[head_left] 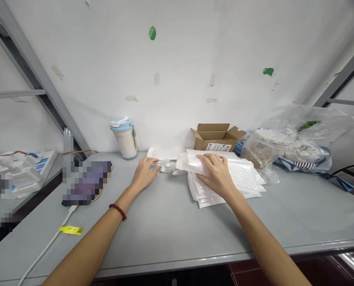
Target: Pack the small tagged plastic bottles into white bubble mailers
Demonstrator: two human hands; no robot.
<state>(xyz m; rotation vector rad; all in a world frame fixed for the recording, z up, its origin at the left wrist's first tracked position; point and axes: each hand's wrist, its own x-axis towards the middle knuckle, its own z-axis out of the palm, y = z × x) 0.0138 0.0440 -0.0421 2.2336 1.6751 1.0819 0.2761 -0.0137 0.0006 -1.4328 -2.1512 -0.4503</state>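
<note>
My right hand (215, 174) grips a white bubble mailer (191, 162), thumb below and fingers on top. Under it lies a loose stack of more white bubble mailers (242, 178). My left hand (144, 174) rests at the near-left side of a small pile of white pieces (166, 167), which look like coiled cables or plugs in clear wrapping. Its thumb and fingers are apart, with the fingertips at the edge of that pile. Behind the pile is a white box or tray (162, 153), partly hidden by my hand and the mailer.
A cream tumbler with a blue lid (125, 139) stands by the wall. An opened cardboard box (218, 139) sits behind the mailers. Clear plastic bags (269, 147) and blue cloth lie to the right. At left are a phone (90, 182) and its white charging cable (48, 244).
</note>
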